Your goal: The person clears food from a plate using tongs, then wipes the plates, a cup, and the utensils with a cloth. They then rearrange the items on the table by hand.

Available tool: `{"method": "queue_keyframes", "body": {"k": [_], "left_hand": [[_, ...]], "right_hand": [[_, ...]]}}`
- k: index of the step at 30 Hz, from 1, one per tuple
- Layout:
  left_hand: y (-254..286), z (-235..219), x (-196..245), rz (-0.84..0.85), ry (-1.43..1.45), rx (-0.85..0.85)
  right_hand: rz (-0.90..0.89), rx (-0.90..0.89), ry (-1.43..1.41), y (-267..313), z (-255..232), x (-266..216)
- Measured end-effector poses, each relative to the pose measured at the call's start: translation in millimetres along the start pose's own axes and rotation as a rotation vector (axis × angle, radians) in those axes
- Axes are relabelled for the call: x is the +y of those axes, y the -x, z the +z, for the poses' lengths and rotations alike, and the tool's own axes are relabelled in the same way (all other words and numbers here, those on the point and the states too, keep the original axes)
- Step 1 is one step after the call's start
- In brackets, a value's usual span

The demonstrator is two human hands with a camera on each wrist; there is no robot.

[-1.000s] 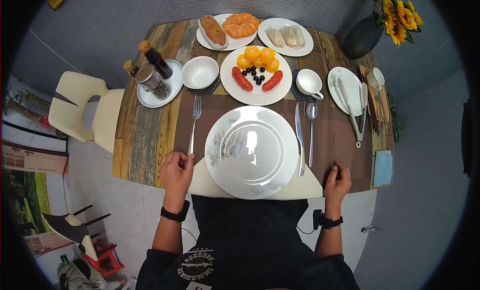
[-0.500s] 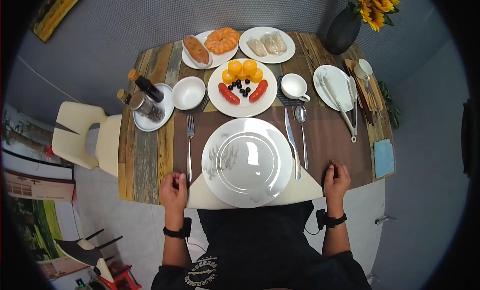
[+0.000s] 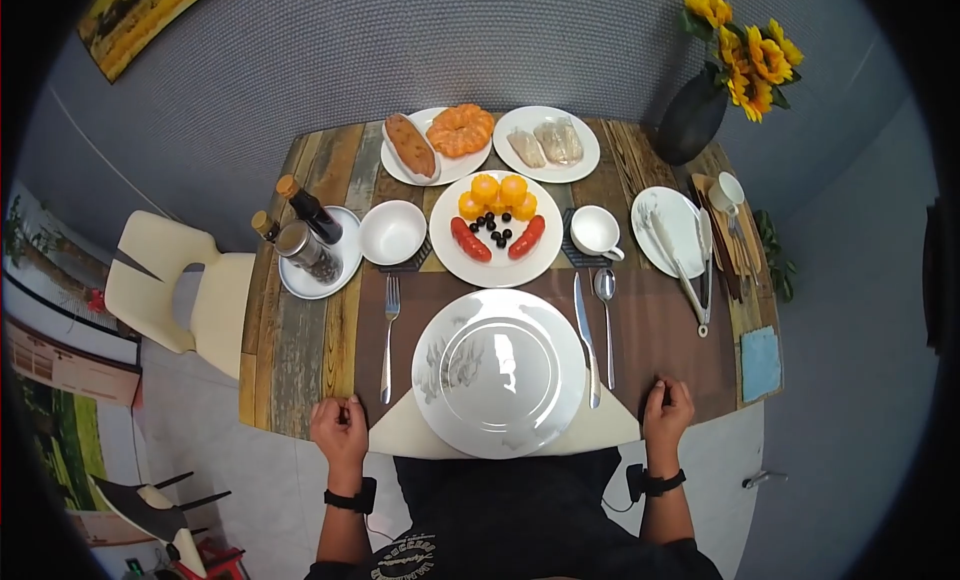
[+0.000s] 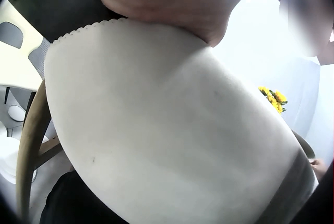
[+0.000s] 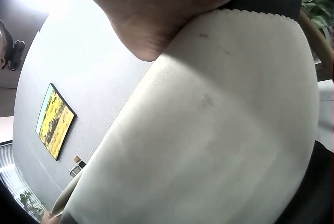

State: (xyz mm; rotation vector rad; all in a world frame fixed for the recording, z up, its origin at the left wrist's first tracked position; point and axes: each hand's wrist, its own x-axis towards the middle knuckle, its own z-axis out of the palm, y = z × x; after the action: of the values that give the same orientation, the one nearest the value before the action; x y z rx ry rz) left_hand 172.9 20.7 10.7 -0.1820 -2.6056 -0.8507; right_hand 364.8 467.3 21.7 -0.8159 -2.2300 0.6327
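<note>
In the head view, my left hand (image 3: 340,428) rests at the table's front edge, fingers loosely curled and empty, just left of the fork (image 3: 389,345). My right hand (image 3: 668,412) lies on the dark brown placemat's front right corner, loosely curled with nothing in it. Between them is a large white plate (image 3: 432,380) with a grey pattern, over a cream mat (image 3: 390,438). A knife (image 3: 586,345) and a spoon (image 3: 606,320) lie right of the plate. Both wrist views show mostly the cream mat (image 4: 156,114) and the heel of each hand; the fingers are hidden there.
Behind the large plate stands a plate (image 3: 497,278) of corn, sausages and small black fruits, between a bowl (image 3: 393,233) and a cup (image 3: 596,230). Bottles (image 3: 315,212) stand at left. Tongs (image 3: 680,270) lie on a plate at right, near a blue cloth (image 3: 760,364). A sunflower vase (image 3: 692,120) stands behind.
My left hand has drawn off the fork's handle end, leftward and back to the table edge. The head view has tilted up, so the table sits lower. My right hand stays about where it was.
</note>
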Motion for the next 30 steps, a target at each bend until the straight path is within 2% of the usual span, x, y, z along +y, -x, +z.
{"method": "queue_keyframes", "body": {"k": [2,4,8,30], "left_hand": [[0.8,-0.3,-0.2,0.035,-0.006,0.020],[2.0,-1.7,-0.8,0.023,0.011,0.020],[2.2,-3.0,-2.0,0.066,0.060,0.033],[5.4,-2.0,-6.7,0.047,0.070,0.032]], "right_hand": [[-0.006,-0.018,0.006,0.0,0.3,-0.4],[0.062,-0.050,0.029,0.6,-0.7,-2.7],[-0.022,-0.047,0.061,0.4,2.7,3.1],[-0.030,-0.051,0.052,1.5,3.8,2.8]]}}
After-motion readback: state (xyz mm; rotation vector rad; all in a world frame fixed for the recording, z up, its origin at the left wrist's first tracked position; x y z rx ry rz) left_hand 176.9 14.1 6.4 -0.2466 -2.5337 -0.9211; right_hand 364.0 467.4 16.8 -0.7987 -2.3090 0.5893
